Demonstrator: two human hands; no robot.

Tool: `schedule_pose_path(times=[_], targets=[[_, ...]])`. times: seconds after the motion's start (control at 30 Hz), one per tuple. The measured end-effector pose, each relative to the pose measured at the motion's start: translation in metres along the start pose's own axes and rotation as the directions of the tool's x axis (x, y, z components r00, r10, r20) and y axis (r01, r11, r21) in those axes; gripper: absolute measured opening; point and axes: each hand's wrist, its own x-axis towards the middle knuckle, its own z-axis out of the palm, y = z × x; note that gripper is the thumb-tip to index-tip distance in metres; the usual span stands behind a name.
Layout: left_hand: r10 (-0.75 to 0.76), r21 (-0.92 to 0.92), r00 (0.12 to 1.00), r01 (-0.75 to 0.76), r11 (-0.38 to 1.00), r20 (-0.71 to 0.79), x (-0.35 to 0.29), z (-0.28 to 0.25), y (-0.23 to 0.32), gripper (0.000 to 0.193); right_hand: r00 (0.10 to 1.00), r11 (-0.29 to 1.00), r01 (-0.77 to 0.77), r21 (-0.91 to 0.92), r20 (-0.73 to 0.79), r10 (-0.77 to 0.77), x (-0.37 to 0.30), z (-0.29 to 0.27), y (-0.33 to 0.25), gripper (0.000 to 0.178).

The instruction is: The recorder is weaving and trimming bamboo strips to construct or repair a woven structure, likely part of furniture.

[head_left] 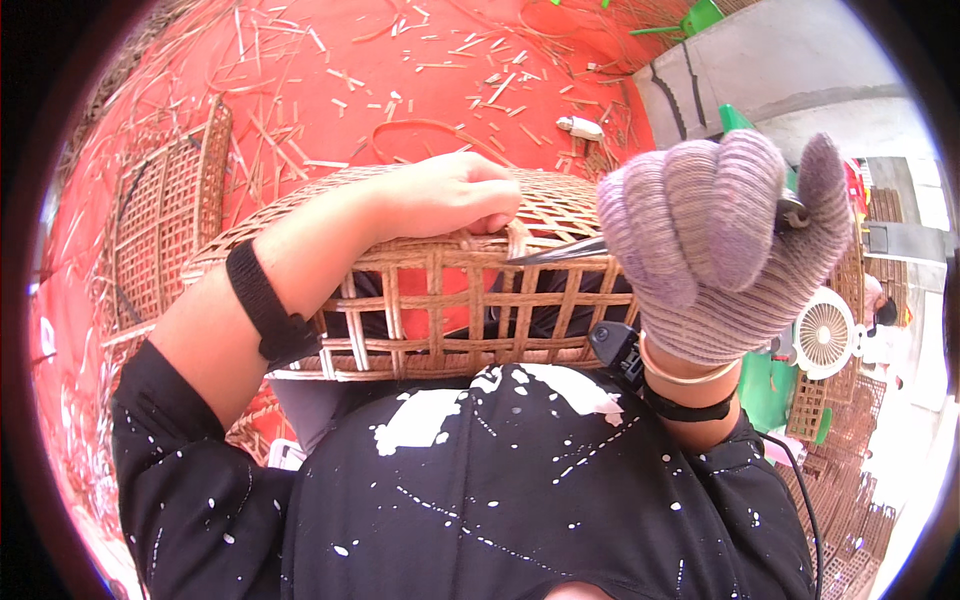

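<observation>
A woven cane basket (pixel 440 300) with an open lattice side lies across my lap. My left hand (pixel 450 200) is bare, with fingers curled down onto the basket's upper edge, close to a raised loop of cane strip (pixel 516 240). My right hand (pixel 710 235), in a striped mauve knit glove, is closed round a pointed awl (pixel 570 252). The dark end of its handle shows beside the thumb. The awl's tip lies at the edge just right of my left fingers. Whether it passes under a strip I cannot tell.
Cane offcuts (pixel 500 88) litter the red floor covering (pixel 400 60). A white-and-brown hand tool (pixel 580 128) lies beyond the basket. Another lattice panel (pixel 160 220) stands at left. On the right are a white fan (pixel 825 333), a green item (pixel 765 390) and more wovenwork (pixel 840 450).
</observation>
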Motion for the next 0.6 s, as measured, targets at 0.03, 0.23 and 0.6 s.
schedule_pose_path(times=[0.03,0.23,0.6], targets=[[0.029,0.0,1.0,-0.029,1.0,-0.001,0.0,-0.002,-0.001,0.032,1.0,1.0,-0.001,0.016,0.01,0.001,0.0,0.0,0.0,0.068],[-0.122,-0.2,0.989,0.102,0.975,-0.089,0.001,-0.001,-0.004,0.041,0.999,0.997,-0.032,-0.068,-0.043,0.029,0.002,0.0,0.003,0.072],[-0.152,-0.128,0.986,0.142,0.982,-0.067,-0.002,-0.006,-0.002,0.038,0.985,0.998,-0.048,0.05,-0.164,0.056,-0.009,-0.005,0.011,0.065]])
